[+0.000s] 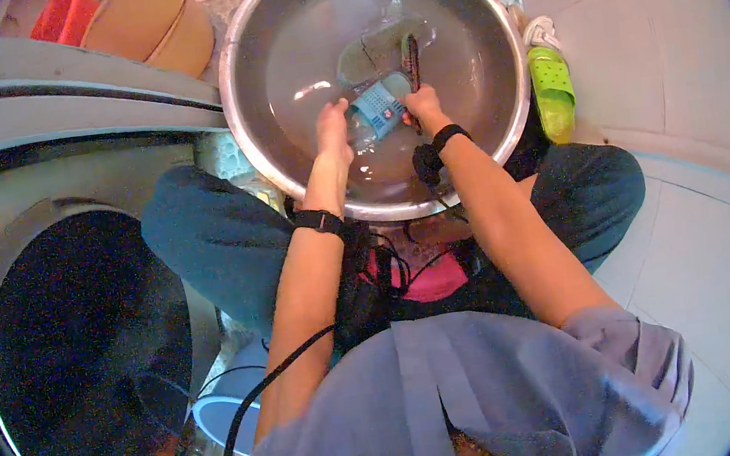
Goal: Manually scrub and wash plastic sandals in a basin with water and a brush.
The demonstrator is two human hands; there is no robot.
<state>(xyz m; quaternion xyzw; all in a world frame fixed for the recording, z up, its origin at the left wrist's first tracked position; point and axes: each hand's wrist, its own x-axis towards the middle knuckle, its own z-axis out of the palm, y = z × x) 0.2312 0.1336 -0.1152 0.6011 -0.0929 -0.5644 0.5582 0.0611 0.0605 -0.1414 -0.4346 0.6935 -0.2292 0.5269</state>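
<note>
Water (287, 54) stands in a wide metal basin (248, 165) set in front of a seated person, and both bare hands are over it. The blue slipper (379, 108) is near the middle of the basin, between the two hands, with its holed strap facing up. The left hand (334, 131) is at the slipper's left edge, its fingers partly curled; whether they grip it firmly cannot be told from above. The right hand (425, 107) is closed around the lower part of a dark brush (413, 60), which points away from the person, just beside the slipper's right side. Beyond the slipper, a pale oval sole (357, 58) lies under the cloudy water. Dark bands circle both wrists. Outside the basin, on the right, a bright green slipper (554, 97) leans near the rim, with a white bundle (541, 32) just above it. To the left is a pale machine with a large round dark door (91, 356), and beyond it a tan tub (160, 34) beside something red (65, 16). A blue bucket (217, 423) sits beside the left forearm, and a black cable (262, 387) crosses that arm.
</note>
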